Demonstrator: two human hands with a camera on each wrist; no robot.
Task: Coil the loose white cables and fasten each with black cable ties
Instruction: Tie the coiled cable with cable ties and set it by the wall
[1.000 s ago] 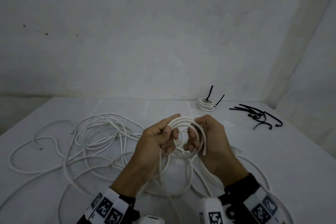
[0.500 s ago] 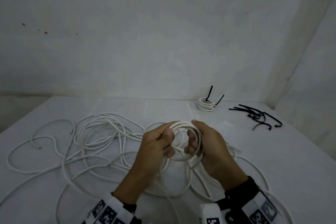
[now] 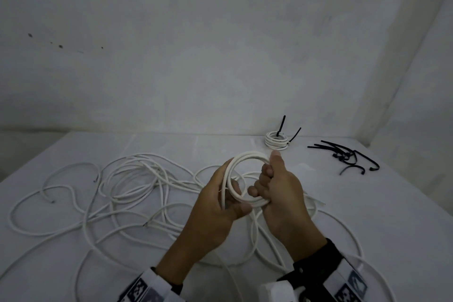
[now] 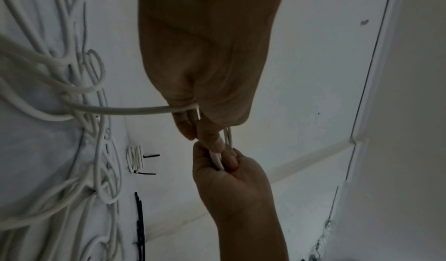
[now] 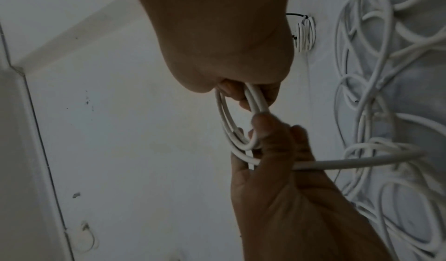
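I hold a small coil of white cable (image 3: 248, 154) upright above the table, between both hands. My left hand (image 3: 230, 206) grips its left side, and a loose strand (image 4: 132, 110) trails from those fingers to the pile. My right hand (image 3: 269, 174) holds the right side, with fingers curled through the loop and the thumb up on its top. In the right wrist view the coil (image 5: 223, 116) runs from my right hand (image 5: 246, 93) to my left hand (image 5: 265, 131). Loose black cable ties (image 3: 343, 155) lie at the far right.
A tangle of loose white cables (image 3: 137, 179) covers the table's left and middle and runs under my hands. A finished coil (image 3: 276, 142) with two black ties sticking up sits at the back by the wall. Walls close the back and right.
The coil has been turned a little between my hands. My right thumb has gone up onto its top, and my left hand's grip has slid down its left side.
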